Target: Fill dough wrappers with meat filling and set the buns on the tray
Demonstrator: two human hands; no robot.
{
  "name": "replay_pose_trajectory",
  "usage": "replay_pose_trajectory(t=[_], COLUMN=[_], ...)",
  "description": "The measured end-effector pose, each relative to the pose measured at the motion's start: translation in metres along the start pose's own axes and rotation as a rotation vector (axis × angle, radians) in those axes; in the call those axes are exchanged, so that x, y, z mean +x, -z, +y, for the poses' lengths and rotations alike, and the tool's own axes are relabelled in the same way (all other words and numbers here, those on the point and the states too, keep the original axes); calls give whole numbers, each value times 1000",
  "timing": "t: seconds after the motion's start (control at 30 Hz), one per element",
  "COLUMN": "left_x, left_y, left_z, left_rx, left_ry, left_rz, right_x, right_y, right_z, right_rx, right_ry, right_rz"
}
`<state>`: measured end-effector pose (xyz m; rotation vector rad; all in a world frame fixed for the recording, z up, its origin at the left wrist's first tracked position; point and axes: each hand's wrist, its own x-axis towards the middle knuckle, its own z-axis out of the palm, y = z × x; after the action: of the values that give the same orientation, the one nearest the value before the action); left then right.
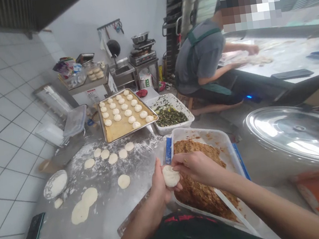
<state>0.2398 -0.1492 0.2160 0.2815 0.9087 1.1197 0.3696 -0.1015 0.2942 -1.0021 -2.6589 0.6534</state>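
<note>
A round white filled bun (171, 176) sits in my left hand (159, 182), whose fingers cup it from the left and below. My right hand (193, 168) pinches the dough at the bun's upper edge. Both hands are over the near left rim of a plastic tub of brown filling (196, 146). A white-handled utensil (231, 204) rests in that tub. Left of my hands, flat dough rounds (123, 181) lie on the floured metal table (109, 228); two larger rounds (84, 206) overlap.
A lined tray of shaped buns (123, 134) stands beyond the dough rounds, beside a tub of chopped greens (171, 116). A flour bowl (55, 185) and dark phone (32, 236) are at left. A large metal lid (299, 132) lies right. A co-worker (204, 56) sits at another table.
</note>
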Motion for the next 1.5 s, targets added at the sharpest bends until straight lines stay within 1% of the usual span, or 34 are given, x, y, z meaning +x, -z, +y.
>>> replay_pose_trajectory(t=[0.13,0.23,0.3,0.43,0.5,0.57,0.7,0.77,0.87,0.97,1.07,1.17,1.27,1.37,1.43,1.5], left_x=[-1,-4,-6,-6,-5,-5,-7,-6,0,10,21,31,42,54,59,62], left_y=[5,8,9,14,18,24,37,45,54,62,70,82,103,137,164,194], left_z=[6,10,13,17,19,23,29,32,35,37,40,47,58,69,73,76], left_rx=[9,6,8,1,-28,-75,-209,-270,-368,-450,-430,-362,-312,-274,-254,-221], left_ry=[34,-42,-86,-69,-80,-102,-83,-70,-81,-74,-101,-166,-226,-229,-211,-199], left_rz=[28,43,66,133,139,117,88,102,151,235,337,374,408,523,598,654], right_x=[7,13,17,26,31,38,51,58,68,79,94,116,151,203,245,290], right_y=[0,-2,-4,-9,-11,-11,-9,-10,-18,-36,-56,-69,-70,-62,-57,-55], right_z=[-2,-3,-5,-10,-14,-18,-23,-25,-28,-34,-34,-26,-11,6,15,22], right_rx=[38,70,114,150,137,157,330,352,222,21,-127,-151,-132,-138,-160,-190], right_ry=[9,-2,-16,-20,4,24,30,46,110,193,221,224,208,192,166,116], right_rz=[3,-20,-5,29,9,-26,-57,-39,-48,-98,-101,-85,-23,50,91,104])
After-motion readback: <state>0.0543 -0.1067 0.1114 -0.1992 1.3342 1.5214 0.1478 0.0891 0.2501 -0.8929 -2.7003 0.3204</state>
